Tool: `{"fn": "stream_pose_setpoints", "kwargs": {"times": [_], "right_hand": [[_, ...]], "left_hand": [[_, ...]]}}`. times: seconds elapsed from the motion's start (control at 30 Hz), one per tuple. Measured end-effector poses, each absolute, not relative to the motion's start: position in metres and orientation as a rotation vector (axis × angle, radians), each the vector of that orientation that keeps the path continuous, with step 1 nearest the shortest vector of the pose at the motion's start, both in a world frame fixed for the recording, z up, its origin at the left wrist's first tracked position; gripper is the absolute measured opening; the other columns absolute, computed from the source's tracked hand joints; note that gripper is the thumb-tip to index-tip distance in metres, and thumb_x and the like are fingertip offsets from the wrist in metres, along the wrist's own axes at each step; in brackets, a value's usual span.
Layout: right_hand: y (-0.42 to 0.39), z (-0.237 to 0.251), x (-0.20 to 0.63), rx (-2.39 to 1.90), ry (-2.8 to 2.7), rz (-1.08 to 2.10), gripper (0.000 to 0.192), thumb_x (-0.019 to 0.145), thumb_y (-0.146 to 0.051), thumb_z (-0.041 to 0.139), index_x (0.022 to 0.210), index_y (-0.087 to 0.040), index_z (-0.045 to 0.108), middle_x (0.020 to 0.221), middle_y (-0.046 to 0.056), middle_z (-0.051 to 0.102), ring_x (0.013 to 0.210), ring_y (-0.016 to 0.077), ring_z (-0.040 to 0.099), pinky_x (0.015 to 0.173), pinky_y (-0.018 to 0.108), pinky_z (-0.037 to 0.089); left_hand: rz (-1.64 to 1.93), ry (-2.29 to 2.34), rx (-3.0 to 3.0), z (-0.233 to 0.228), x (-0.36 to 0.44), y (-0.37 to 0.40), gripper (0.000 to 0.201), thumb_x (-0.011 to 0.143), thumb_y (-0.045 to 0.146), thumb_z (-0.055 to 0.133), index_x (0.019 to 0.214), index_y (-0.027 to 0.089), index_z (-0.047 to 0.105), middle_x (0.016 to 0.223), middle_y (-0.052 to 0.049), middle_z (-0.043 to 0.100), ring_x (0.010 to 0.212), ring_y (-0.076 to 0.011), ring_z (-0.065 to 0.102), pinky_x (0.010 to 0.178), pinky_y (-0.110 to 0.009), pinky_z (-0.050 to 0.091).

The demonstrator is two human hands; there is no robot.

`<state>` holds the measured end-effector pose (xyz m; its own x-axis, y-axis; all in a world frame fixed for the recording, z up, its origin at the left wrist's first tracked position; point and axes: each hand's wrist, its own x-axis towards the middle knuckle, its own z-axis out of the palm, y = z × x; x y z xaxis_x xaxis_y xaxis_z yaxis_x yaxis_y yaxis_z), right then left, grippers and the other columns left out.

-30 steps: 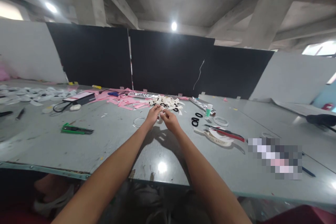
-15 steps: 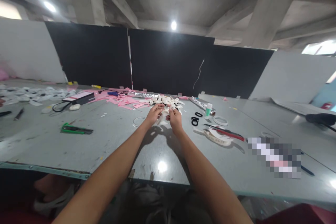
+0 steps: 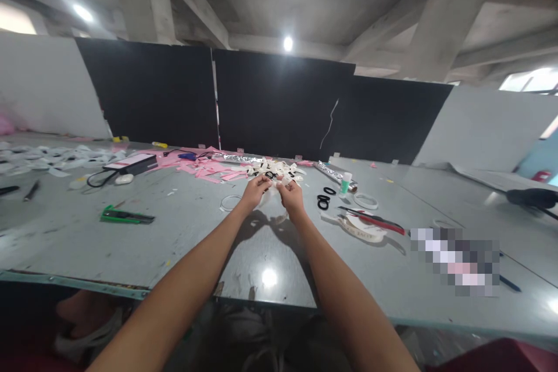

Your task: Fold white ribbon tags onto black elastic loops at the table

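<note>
In the middle of the table (image 3: 196, 256), just in front of a heap of cream strips (image 3: 285, 170), both hands work close together. The left hand (image 3: 257, 190) and the right hand (image 3: 290, 193) have narrow, pinched fingers holding a pale strip (image 3: 267, 199) between them. It sags below the fingertips, towards the person; blur hides its ends, so I cannot tell its exact long axis.

To the right, a small bottle (image 3: 345, 185) stands upright, white cap on, green around its body; its contents cannot be made out. Black rings (image 3: 323, 202) lie just beside it. Nearer, a red cutter (image 3: 375, 220) lies across a ribbon roll (image 3: 364, 232), its blade pointing left. A green cutter (image 3: 126, 216) lies well left of the hands.
</note>
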<state>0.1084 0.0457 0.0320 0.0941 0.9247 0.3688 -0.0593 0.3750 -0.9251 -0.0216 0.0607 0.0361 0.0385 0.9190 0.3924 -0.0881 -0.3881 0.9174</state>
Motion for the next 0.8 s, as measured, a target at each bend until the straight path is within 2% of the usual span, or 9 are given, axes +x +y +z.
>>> {"fn": "stream_pose_setpoints", "kwargs": {"times": [0.27,0.43,0.57,0.7,0.8], "right_hand": [[0.045,0.032,0.101,-0.858,-1.210,0.842,0.058,0.074,-0.044,0.058,0.121,-0.009,0.058,0.048,-0.007,0.041,0.045,0.0095,0.038,0.045,0.021,0.032],[0.051,0.023,0.107,-0.934,-1.393,0.665,0.054,0.081,-0.051,0.050,0.115,-0.012,0.061,0.053,-0.004,0.048,0.048,0.0108,0.042,0.049,0.022,0.034],[0.046,0.022,0.110,-1.017,-1.573,0.508,0.048,0.086,-0.049,0.044,0.116,-0.016,0.062,0.058,-0.002,0.054,0.053,0.0129,0.048,0.054,0.023,0.037],[0.043,0.027,0.110,-1.057,-1.583,0.425,0.041,0.080,-0.047,0.053,0.104,-0.017,0.066,0.069,0.001,0.063,0.063,0.0150,0.054,0.062,0.024,0.040],[0.046,0.027,0.110,-1.087,-1.513,0.461,0.036,0.075,-0.048,0.058,0.087,-0.015,0.067,0.064,0.001,0.061,0.061,0.0146,0.053,0.060,0.024,0.040]], "left_hand": [[1.455,0.769,1.112,0.031,-0.015,0.066,0.024,0.059,0.030,0.067,0.071,0.017,0.051,0.056,0.006,0.049,0.049,-0.0076,0.047,0.048,-0.019,0.032],[1.489,0.817,1.251,0.029,-0.016,0.067,0.027,0.063,0.037,0.068,0.072,0.017,0.051,0.055,0.006,0.048,0.047,-0.0067,0.042,0.048,-0.020,0.032],[1.505,0.859,1.357,0.031,-0.017,0.065,0.030,0.064,0.040,0.068,0.076,0.017,0.052,0.059,0.005,0.051,0.049,-0.0068,0.042,0.049,-0.020,0.031],[1.460,0.826,1.455,0.029,-0.016,0.067,0.032,0.064,0.039,0.071,0.075,0.016,0.052,0.066,0.002,0.057,0.058,-0.0091,0.049,0.057,-0.022,0.036],[1.483,0.844,1.604,0.026,-0.017,0.070,0.026,0.070,0.035,0.067,0.076,0.016,0.051,0.068,0.000,0.059,0.062,-0.0110,0.052,0.061,-0.023,0.037]]}}
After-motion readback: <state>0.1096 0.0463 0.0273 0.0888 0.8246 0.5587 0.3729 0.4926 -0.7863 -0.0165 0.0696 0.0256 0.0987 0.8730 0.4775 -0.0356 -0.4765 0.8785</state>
